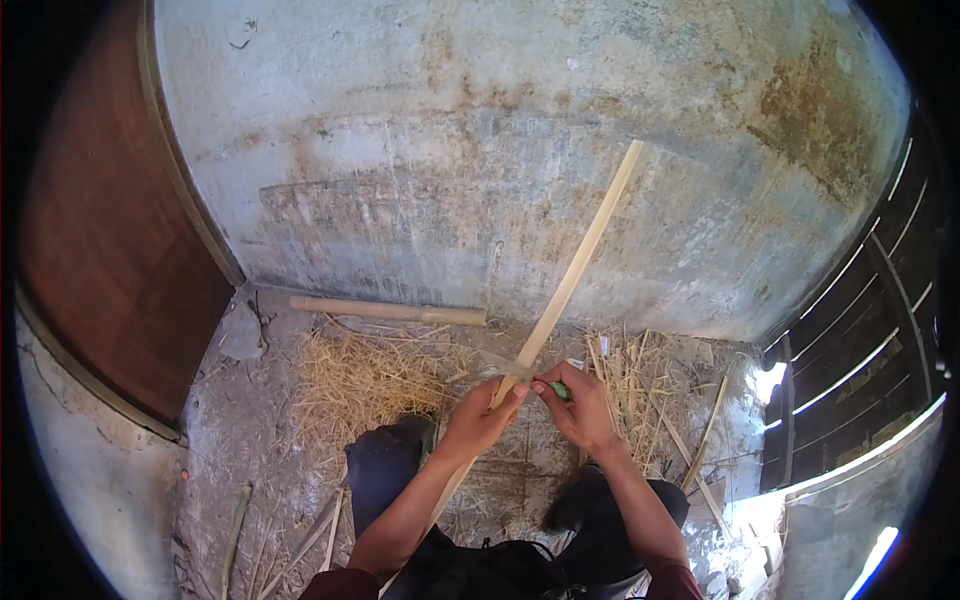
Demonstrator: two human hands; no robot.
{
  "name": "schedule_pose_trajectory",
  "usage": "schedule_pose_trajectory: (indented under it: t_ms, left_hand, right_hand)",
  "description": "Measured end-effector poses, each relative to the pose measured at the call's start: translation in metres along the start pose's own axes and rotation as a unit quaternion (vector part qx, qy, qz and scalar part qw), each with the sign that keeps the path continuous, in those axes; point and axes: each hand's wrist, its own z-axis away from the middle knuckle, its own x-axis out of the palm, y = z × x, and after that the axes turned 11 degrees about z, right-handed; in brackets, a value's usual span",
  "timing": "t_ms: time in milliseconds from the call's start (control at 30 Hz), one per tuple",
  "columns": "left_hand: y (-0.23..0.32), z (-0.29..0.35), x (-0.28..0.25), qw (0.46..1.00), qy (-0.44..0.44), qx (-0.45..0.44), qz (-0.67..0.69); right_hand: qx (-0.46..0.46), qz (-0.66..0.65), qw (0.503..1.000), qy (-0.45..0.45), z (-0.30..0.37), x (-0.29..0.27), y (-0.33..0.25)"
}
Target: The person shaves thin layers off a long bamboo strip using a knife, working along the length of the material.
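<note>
A long pale bamboo strip (582, 262) slants from my lap up toward the far wall. My left hand (476, 420) is closed round its lower part, thumb along the top. My right hand (581, 408) grips the green handle (560, 390) of a knife just to the right of the strip. The thin knife blade (500, 364) lies across the strip, right above my left fingers. The two hands are close together, thumbs almost meeting. The strip's lower end passes under my left forearm and is partly hidden.
A heap of curly shavings (368, 372) lies left of my feet. Behind it, a bamboo pole (388, 310) rests along the stained wall (400, 200). More strips (708, 430) and splinters litter the floor at right. A brown door panel (120, 220) stands at left, dark slats (855, 340) at right.
</note>
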Motion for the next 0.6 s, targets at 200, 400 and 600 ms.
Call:
schedule_pose_trajectory:
  t_ms: [200,400,600]
  left_hand:
    - [-0.018,0.0,-0.008,0.996,-0.001,0.074,-0.054]
    - [-0.013,0.009,-0.015,0.99,0.005,0.083,-0.116]
    - [-0.001,0.013,-0.01,0.991,0.003,0.088,-0.102]
  right_hand:
    - [-0.013,0.003,1.0,0.013,0.001,0.013,0.001]
    - [-0.032,-0.008,0.999,0.028,-0.004,0.023,0.002]
    - [-0.072,0.018,0.995,0.063,-0.004,0.025,0.006]
